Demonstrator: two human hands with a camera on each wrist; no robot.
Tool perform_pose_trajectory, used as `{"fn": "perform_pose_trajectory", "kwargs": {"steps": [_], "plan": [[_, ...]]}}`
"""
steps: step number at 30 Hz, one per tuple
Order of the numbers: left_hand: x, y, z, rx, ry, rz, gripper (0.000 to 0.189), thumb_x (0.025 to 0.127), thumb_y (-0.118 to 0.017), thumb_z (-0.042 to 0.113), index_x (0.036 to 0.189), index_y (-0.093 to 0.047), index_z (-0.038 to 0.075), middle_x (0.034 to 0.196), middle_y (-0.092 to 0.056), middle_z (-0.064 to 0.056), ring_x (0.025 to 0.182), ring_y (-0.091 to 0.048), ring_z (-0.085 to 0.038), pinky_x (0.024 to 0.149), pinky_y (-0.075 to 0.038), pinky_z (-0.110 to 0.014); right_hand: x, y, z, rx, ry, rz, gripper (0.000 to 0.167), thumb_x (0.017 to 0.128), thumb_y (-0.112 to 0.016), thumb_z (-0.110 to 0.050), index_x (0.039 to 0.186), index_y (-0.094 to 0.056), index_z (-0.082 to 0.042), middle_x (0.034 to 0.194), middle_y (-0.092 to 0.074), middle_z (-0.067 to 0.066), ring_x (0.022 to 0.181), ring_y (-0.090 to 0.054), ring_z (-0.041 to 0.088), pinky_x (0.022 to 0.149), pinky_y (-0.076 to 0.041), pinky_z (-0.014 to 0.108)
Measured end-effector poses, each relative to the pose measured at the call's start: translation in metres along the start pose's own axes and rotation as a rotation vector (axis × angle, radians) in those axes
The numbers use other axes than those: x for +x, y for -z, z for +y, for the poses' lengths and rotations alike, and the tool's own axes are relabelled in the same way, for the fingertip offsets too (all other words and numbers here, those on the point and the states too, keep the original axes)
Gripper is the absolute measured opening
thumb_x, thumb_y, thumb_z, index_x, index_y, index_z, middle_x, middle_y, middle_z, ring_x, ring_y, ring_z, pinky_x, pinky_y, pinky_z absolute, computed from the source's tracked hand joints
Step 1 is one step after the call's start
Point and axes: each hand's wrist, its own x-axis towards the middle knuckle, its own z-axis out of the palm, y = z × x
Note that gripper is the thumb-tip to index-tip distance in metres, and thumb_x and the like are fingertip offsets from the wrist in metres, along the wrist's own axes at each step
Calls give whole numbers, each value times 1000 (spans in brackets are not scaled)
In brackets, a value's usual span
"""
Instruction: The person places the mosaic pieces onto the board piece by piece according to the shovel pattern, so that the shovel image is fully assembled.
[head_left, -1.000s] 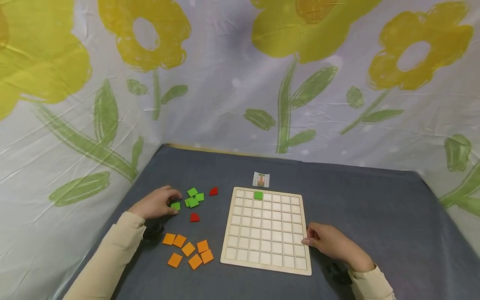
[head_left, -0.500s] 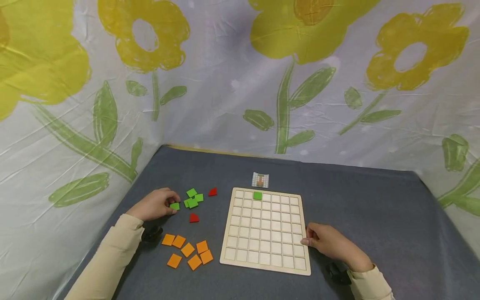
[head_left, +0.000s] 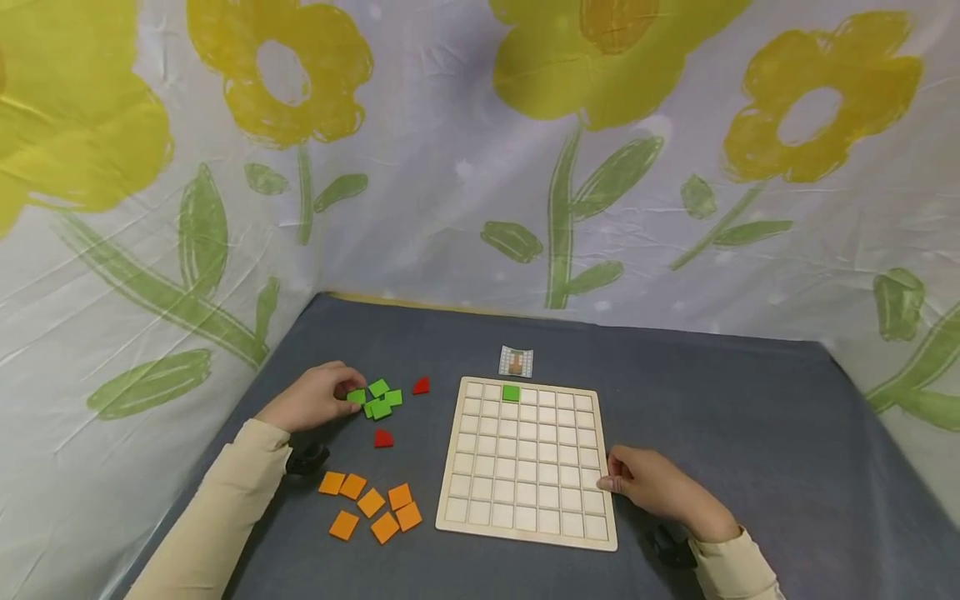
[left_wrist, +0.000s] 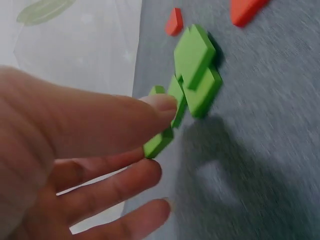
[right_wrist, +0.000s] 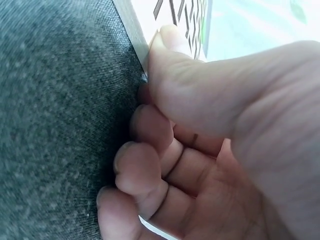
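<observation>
Between thumb and fingers my left hand [head_left: 311,398] pinches a green square tile [left_wrist: 159,144], right beside the small cluster of green tiles [head_left: 381,408]. In the left wrist view the thumb covers part of that tile, and the loose green tiles [left_wrist: 195,57] overlap one another just beyond. My right hand [head_left: 663,487] grips the right edge of a pale wooden grid board [head_left: 517,533], thumb on top and the other fingers curled at its side. One green tile [head_left: 511,393] lies in a cell of the board's far row.
Two red quarter-round pieces [head_left: 383,438] lie near the green cluster. Several orange square tiles [head_left: 371,503] are spread left of the board. A small printed card [head_left: 516,362] lies behind the board on the dark cloth [head_left: 712,400]. A flowered curtain [head_left: 450,208] rises behind the table.
My left hand has moved a little away from me and to the right, bringing the pinched green tile up against the cluster. The right hand keeps its grip on the board.
</observation>
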Motion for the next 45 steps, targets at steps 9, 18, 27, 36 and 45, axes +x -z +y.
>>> {"fn": "perform_pose_trajectory", "kwargs": {"steps": [9, 18, 27, 36, 45], "plan": [[23, -4, 19, -41, -24, 12, 30, 85, -72, 10, 114, -66, 1, 100, -60, -8, 92, -58, -25, 80, -50, -42, 1, -1, 1, 5, 26, 7, 24, 92, -62, -31, 82, -51, -12, 62, -37, -6, 51, -31, 4, 48, -28, 21], [52, -11, 45, -59, -50, -14, 33, 86, -71, 11, 117, -64, 3, 105, -60, -7, 98, -58, -25, 86, -50, -42, 0, -1, 3, -4, 31, 22, 23, 92, -63, -30, 82, -51, -12, 63, -39, -6, 51, -31, 3, 48, -29, 21], [63, -20, 56, -57, -58, -15, 32, 87, -70, 10, 118, -64, 3, 105, -59, -6, 98, -57, -23, 86, -50, -40, 0, -1, 4, -1, 31, 24, 24, 92, -63, -32, 83, -52, -12, 62, -39, -6, 51, -32, 3, 47, -29, 21], [77, -28, 69, -62, -92, -18, 33, 86, -71, 12, 118, -65, 5, 103, -58, -5, 97, -58, -23, 85, -50, -40, 0, -2, 4, -16, 24, 29, 23, 91, -64, -30, 82, -52, -12, 62, -39, -6, 51, -32, 3, 48, -29, 21], [88, -31, 87, -32, -121, -31, 33, 87, -71, 13, 119, -64, 7, 105, -58, -5, 96, -59, -23, 85, -50, -38, 0, -2, 2, -27, 16, 34, 21, 92, -63, -27, 82, -52, -12, 63, -40, -5, 51, -33, 4, 48, -29, 22]]}}
